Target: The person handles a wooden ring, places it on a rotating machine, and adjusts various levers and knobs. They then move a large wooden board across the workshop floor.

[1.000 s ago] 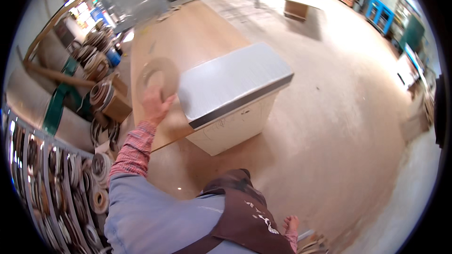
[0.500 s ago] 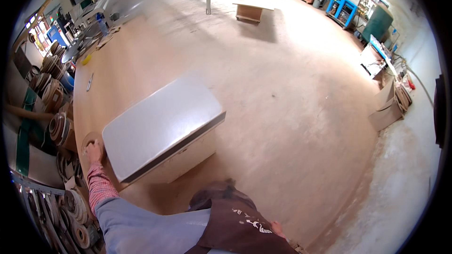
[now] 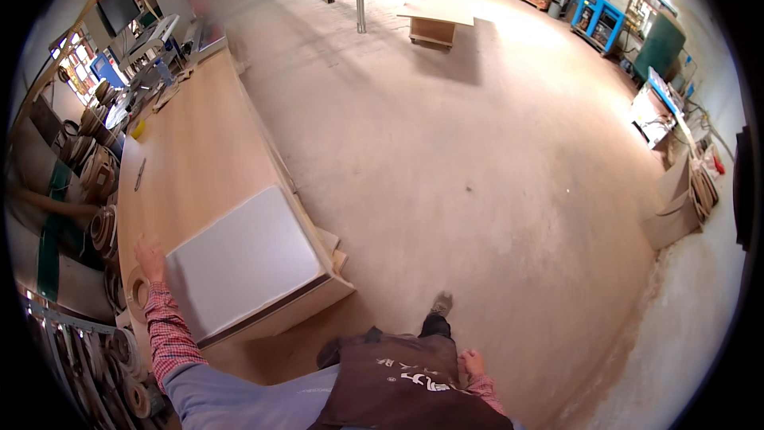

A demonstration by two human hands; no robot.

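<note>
On the left side of the wood-coloured worktable point(image 3: 203, 135), my left hand point(image 3: 149, 259) reaches forward with its fingers apart. It is just beyond a brown roll of edge band point(image 3: 138, 293), and my wrist is close by the roll. A pale grey rounded panel point(image 3: 247, 263) with a dark edge lies flat at the near end of the table, right of my left forearm. My right hand point(image 3: 472, 362) hangs low at my side, beside the brown apron point(image 3: 390, 374). Its fingers look curled, with no object showing in them.
A pen-like tool point(image 3: 140, 174) and a yellow object point(image 3: 138, 129) lie farther up the table. Rolls of strip point(image 3: 103, 231) crowd the left side. A low wooden trolley point(image 3: 434, 20) and metal rails point(image 3: 360, 4) stand ahead. Cardboard point(image 3: 672, 207) leans by the right wall.
My left hand has come off the roll and moved forward past it. The view has shifted, showing more of the tabletop and its right edge. My right hand shows more fully, and a shoe has appeared.
</note>
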